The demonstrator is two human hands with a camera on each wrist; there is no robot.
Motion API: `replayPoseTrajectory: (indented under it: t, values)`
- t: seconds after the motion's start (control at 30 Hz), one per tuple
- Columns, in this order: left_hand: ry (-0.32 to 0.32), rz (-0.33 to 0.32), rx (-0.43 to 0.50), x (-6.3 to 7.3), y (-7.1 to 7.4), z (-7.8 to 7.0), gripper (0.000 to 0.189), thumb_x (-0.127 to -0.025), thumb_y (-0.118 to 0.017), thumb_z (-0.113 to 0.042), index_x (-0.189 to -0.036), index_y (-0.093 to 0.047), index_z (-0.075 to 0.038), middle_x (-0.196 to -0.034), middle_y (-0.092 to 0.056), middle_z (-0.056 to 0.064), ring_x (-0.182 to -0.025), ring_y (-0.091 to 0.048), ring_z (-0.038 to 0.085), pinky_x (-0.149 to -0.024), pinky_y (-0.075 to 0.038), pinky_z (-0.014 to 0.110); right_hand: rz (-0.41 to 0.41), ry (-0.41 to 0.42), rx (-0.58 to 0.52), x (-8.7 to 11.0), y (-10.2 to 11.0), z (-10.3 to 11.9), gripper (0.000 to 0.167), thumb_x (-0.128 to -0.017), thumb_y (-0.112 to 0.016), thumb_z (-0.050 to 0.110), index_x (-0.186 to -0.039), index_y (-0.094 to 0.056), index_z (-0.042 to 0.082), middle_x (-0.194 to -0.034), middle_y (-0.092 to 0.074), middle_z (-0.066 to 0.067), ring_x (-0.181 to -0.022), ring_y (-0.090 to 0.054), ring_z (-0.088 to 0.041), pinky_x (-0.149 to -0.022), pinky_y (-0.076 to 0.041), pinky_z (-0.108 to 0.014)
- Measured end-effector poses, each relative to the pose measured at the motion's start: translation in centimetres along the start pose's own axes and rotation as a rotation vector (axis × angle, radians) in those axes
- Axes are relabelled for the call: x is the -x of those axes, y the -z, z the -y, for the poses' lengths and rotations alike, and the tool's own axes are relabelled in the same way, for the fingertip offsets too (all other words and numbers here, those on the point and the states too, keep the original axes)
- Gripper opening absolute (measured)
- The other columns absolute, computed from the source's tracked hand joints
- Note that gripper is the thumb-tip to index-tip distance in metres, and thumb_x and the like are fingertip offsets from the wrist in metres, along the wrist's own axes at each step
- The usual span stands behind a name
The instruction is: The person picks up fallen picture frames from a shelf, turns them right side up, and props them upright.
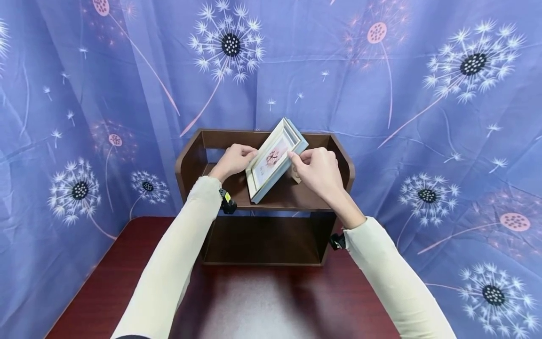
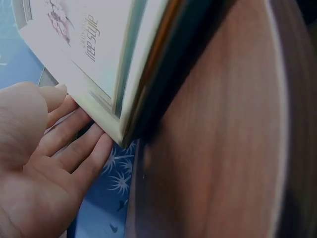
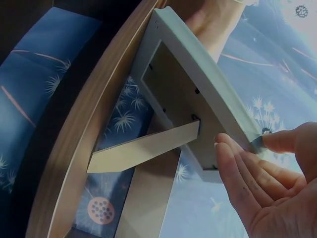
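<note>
A light-coloured picture frame [image 1: 271, 162] with a pink flower print leans at a tilt over the upper shelf of a brown desk shelf [image 1: 288, 200], its lower corner close to the shelf board. The left hand [image 1: 235, 161] pinches its left edge; in the left wrist view, the left hand's fingers [image 2: 69, 139] reach behind that edge. From the other side, the right hand [image 1: 319, 172] grips the frame's right edge, thumb in front and fingers on the back panel. In the right wrist view a support leg [image 3: 148, 146] sticks out from the back of the picture frame [image 3: 198, 84].
The desk shelf stands on a dark red table [image 1: 254, 301], with an open lower compartment [image 1: 262, 240] below. Its raised side walls [image 1: 345, 165] flank the frame. A blue curtain [image 1: 296, 61] with dandelion prints hangs behind and on both sides.
</note>
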State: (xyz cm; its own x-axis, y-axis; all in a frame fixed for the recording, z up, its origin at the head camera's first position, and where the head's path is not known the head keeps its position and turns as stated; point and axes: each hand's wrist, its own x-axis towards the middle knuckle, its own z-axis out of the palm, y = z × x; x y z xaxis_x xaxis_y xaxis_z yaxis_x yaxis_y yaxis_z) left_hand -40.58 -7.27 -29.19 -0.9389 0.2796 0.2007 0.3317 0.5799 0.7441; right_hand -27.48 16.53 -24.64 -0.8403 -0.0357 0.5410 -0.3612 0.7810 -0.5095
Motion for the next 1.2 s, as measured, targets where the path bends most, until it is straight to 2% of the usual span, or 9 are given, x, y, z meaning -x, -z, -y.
replayPoseTrajectory:
  t: [0.13,0.3,0.47,0.6,0.77,1.0,1.2]
  values:
    - [-0.009,-0.012,-0.025,0.2,0.1,-0.1,0.037,-0.11,-0.054,-0.032,-0.137,-0.07,-0.012,-0.142,-0.069,0.013,-0.137,-0.061,0.029,-0.115,-0.05,0.047,-0.001,-0.004,0.006,-0.4,0.2,-0.4,0.039,-0.102,-0.066,0.042,-0.079,-0.083,0.014,-0.06,-0.073,0.0,-0.057,-0.056,-0.015,-0.05,-0.037,-0.028]
    - [-0.028,-0.035,-0.086,0.5,0.1,-0.1,0.037,-0.11,-0.056,-0.032,-0.132,-0.072,-0.008,-0.134,-0.073,0.014,-0.132,-0.064,0.03,-0.114,-0.05,0.046,0.011,-0.01,-0.008,-0.8,0.4,-1.1,0.038,-0.102,-0.067,0.04,-0.084,-0.085,0.012,-0.068,-0.078,-0.003,-0.065,-0.07,-0.016,-0.056,-0.043,-0.029]
    - [-0.014,-0.054,-0.126,1.1,0.5,0.1,0.035,-0.11,-0.056,-0.03,-0.128,-0.073,-0.007,-0.133,-0.073,0.015,-0.133,-0.061,0.032,-0.113,-0.049,0.048,0.027,-0.046,-0.046,-1.3,0.6,-1.5,0.036,-0.101,-0.068,0.038,-0.092,-0.084,0.007,-0.071,-0.079,-0.005,-0.064,-0.076,-0.015,-0.052,-0.045,-0.024]
    - [0.024,-0.078,-0.108,1.8,0.8,0.2,0.032,-0.11,-0.056,-0.03,-0.125,-0.074,-0.008,-0.132,-0.073,0.015,-0.135,-0.055,0.034,-0.111,-0.049,0.048,0.041,-0.086,-0.079,-1.8,0.7,-1.6,0.037,-0.101,-0.068,0.037,-0.096,-0.083,0.004,-0.078,-0.081,-0.012,-0.063,-0.077,-0.015,-0.051,-0.048,-0.022]
    - [0.04,-0.106,-0.118,2.8,1.2,0.5,0.03,-0.11,-0.057,-0.03,-0.123,-0.074,-0.009,-0.131,-0.074,0.015,-0.128,-0.062,0.032,-0.104,-0.053,0.046,0.061,-0.109,-0.108,-2.5,0.6,-1.7,0.037,-0.101,-0.068,0.036,-0.099,-0.082,0.002,-0.083,-0.081,-0.017,-0.06,-0.075,-0.009,-0.053,-0.052,-0.02]
    - [0.041,-0.103,-0.106,4.2,1.4,1.0,0.029,-0.109,-0.058,-0.03,-0.122,-0.074,-0.009,-0.128,-0.076,0.015,-0.119,-0.07,0.029,-0.096,-0.056,0.043,0.083,-0.161,-0.153,-3.5,0.1,-2.0,0.035,-0.102,-0.067,0.032,-0.103,-0.081,0.0,-0.09,-0.081,-0.02,-0.076,-0.082,-0.027,-0.057,-0.058,-0.019]
    - [0.037,-0.125,-0.054,5.4,1.6,1.3,0.027,-0.108,-0.061,-0.028,-0.119,-0.074,-0.007,-0.122,-0.077,0.016,-0.108,-0.075,0.026,-0.084,-0.06,0.035,0.081,-0.194,-0.219,-4.5,-0.6,-2.1,0.033,-0.102,-0.067,0.029,-0.106,-0.08,-0.002,-0.094,-0.08,-0.024,-0.079,-0.082,-0.028,-0.06,-0.063,-0.022]
